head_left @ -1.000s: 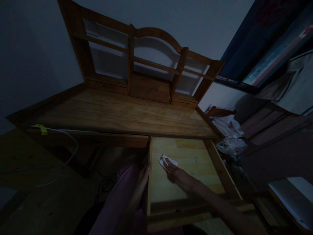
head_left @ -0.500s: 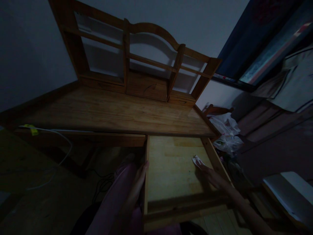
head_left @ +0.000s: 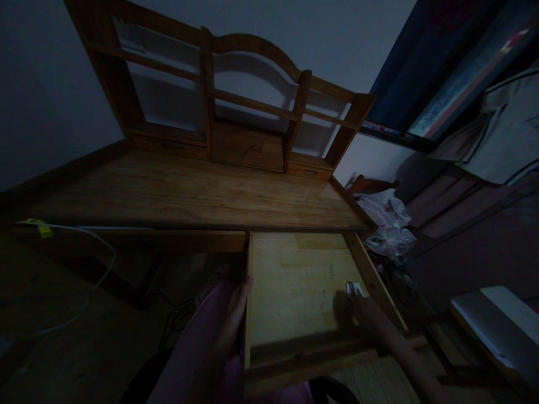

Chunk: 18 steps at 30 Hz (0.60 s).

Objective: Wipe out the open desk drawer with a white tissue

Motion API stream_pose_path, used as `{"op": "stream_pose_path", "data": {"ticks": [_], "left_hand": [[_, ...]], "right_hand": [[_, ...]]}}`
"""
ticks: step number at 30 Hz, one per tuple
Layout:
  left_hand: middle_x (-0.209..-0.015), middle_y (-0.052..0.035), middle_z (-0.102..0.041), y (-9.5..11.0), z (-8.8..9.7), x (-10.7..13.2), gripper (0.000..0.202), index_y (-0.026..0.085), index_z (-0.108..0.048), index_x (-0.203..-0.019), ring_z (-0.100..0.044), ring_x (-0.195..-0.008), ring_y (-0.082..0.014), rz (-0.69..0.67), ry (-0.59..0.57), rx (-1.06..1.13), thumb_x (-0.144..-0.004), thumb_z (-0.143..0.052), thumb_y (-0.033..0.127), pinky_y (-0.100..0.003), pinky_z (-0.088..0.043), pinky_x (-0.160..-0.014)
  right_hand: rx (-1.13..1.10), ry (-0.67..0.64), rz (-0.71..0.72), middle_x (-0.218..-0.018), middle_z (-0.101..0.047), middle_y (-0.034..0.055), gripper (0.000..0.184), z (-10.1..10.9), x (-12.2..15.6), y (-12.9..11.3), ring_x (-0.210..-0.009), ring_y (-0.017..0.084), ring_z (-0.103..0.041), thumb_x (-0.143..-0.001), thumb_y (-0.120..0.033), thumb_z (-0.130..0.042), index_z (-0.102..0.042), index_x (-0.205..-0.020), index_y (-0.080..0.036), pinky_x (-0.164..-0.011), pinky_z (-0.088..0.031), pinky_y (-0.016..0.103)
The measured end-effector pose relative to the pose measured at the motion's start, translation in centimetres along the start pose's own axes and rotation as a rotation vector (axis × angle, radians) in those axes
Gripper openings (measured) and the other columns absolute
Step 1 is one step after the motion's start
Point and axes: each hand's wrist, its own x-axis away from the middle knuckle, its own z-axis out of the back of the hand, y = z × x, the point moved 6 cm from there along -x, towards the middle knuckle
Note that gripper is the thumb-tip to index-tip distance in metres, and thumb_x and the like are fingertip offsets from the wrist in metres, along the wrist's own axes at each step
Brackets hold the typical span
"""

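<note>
A pulled-out wooden drawer (head_left: 290, 314) with a pale bottom juts from the desk towards me. My right hand (head_left: 367, 313) is inside it near the right wall, closed on a folded white tissue (head_left: 355, 288) that sits against the drawer bottom. Small dark marks show on the bottom, left of the tissue. At the drawer's left wall, my left hand (head_left: 236, 314) grips the side, with its fingertips at the top edge. Most of its fingers are dim and hard to make out.
Behind the drawer stretches the desk top (head_left: 210, 193), with a wooden shelf unit (head_left: 252, 95) at its back. A white cable (head_left: 110, 247) hangs at the left. Plastic bags (head_left: 389, 219) stand beyond the right end; a white-topped object (head_left: 501, 320) lies lower right.
My right hand has moved the tissue right and towards me across the drawer bottom, baring dark marks. My left hand stays at the drawer's side. The view has shifted slightly.
</note>
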Motion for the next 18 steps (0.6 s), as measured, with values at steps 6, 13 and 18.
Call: {"op": "stream_pose_path", "data": {"ticks": [6,13,18], "left_hand": [[-0.102,-0.0092,-0.077,0.7,0.1,0.3,0.052,0.025,-0.07,-0.107,-0.066,-0.11,-0.0335,0.02,0.008,-0.018,-0.082,-0.052,0.066,-0.041,-0.054,-0.09],[-0.098,-0.0083,-0.077,2.6,1.2,0.6,0.044,0.023,-0.072,-0.1,-0.066,-0.109,-0.0323,0.026,-0.04,-0.05,-0.081,-0.057,0.059,-0.039,-0.054,-0.091],[-0.105,-0.0095,-0.076,2.8,0.9,0.6,0.049,0.023,-0.072,-0.104,-0.066,-0.108,-0.0331,-0.037,-0.025,-0.085,-0.08,-0.058,0.063,-0.042,-0.053,-0.091]], "right_hand": [[-0.142,0.008,0.002,-0.144,-0.046,0.0271,0.071,0.1,-0.1,-4.4,-0.116,0.033,-0.063,-0.081,0.0,-0.03,-0.029,-0.152,-0.008,-0.093,-0.055,0.048],[-0.378,0.001,0.136,-0.16,-0.027,0.0122,0.083,2.1,-0.5,-9.5,-0.147,0.023,-0.021,-0.079,0.006,-0.029,-0.013,-0.157,-0.02,-0.117,-0.032,0.046],[-0.546,-0.073,0.18,-0.164,-0.016,0.0031,0.076,4.3,-0.7,-12.1,-0.148,0.02,-0.007,-0.088,0.002,-0.025,-0.012,-0.157,-0.028,-0.121,-0.022,0.047]]}}
